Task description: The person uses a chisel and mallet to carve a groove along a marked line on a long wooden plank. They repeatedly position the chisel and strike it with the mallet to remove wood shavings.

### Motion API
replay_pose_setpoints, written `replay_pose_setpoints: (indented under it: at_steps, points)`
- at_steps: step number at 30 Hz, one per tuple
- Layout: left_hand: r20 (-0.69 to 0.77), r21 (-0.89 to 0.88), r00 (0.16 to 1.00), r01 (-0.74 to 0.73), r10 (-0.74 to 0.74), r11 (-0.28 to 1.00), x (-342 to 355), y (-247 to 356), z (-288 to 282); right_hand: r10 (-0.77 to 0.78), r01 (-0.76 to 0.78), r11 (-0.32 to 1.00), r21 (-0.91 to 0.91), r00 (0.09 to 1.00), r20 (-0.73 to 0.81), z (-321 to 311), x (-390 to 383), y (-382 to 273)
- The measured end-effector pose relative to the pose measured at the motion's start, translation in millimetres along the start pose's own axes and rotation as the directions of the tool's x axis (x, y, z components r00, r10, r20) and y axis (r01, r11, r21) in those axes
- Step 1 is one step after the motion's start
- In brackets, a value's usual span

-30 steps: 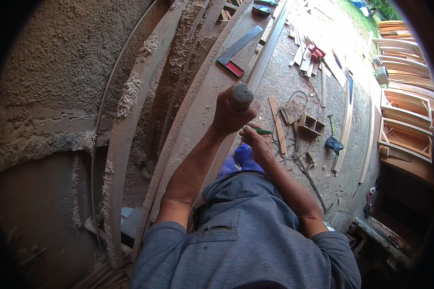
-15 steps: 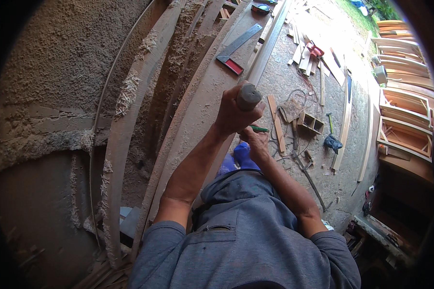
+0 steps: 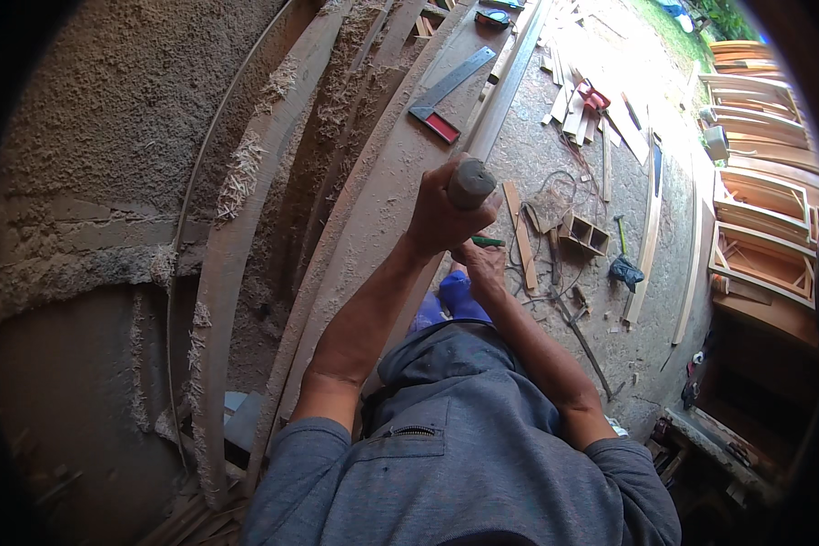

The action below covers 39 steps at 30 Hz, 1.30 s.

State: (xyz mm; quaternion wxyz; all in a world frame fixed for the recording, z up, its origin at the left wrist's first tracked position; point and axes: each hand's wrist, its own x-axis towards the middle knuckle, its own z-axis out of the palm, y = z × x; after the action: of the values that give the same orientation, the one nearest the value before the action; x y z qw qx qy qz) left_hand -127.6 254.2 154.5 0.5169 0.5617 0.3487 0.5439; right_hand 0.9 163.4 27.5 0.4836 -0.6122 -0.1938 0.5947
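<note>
My left hand [image 3: 435,207] is wrapped round an upright, grey-brown round wooden piece [image 3: 472,187], whose blunt end faces up; its lower part is hidden. Just below it, my right hand [image 3: 484,264] is closed on a slim green pencil [image 3: 490,242], with one end sticking out to the right. Both hands are close together over the right edge of a long wooden bench [image 3: 355,237]. Farther up that bench lies a try square [image 3: 450,86] with a metal blade and a red-inset stock.
A tape measure [image 3: 493,18] lies at the bench's far end. Shaving-covered planks [image 3: 232,264] lean left beside a rough wall [image 3: 109,118]. On the floor lie a hollow block [image 3: 583,235], a red tool [image 3: 593,95], wood strips [image 3: 520,235] and cords. Wooden frames [image 3: 763,200] are stacked at right.
My right hand and the green pencil have shifted very slightly left. My left hand keeps its grip on the round wooden piece.
</note>
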Motion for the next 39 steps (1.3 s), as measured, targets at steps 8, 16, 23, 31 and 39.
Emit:
replay_pose_setpoints:
  at_steps: [8,16,23,31,39]
  points:
    - [-0.025,-0.023,1.000,0.006,-0.006,1.000,-1.7,-2.7,-1.3,-0.023,0.024,0.995,-0.095,1.000,0.011,4.7,3.1,-5.3]
    - [-0.261,-0.034,0.961,0.087,-0.093,0.996,-20.6,23.4,-40.2,-0.057,0.052,0.985,-0.162,0.998,-0.029,8.0,2.5,-4.6]
    - [-0.020,0.700,0.850,0.388,-0.527,0.600,-103.0,-16.0,-77.7,-0.077,0.077,0.985,-0.154,0.997,0.009,5.8,4.0,-1.1]
    - [0.044,0.765,0.819,0.340,-0.572,0.546,-160.3,-43.5,-51.1,-0.076,0.068,0.984,-0.167,0.996,-0.040,3.3,24.8,-17.2]
    - [0.023,0.784,0.814,0.345,-0.580,0.515,-161.5,-40.8,-44.9,-0.149,0.146,0.988,-0.057,0.987,-0.055,-1.6,69.3,-37.1]
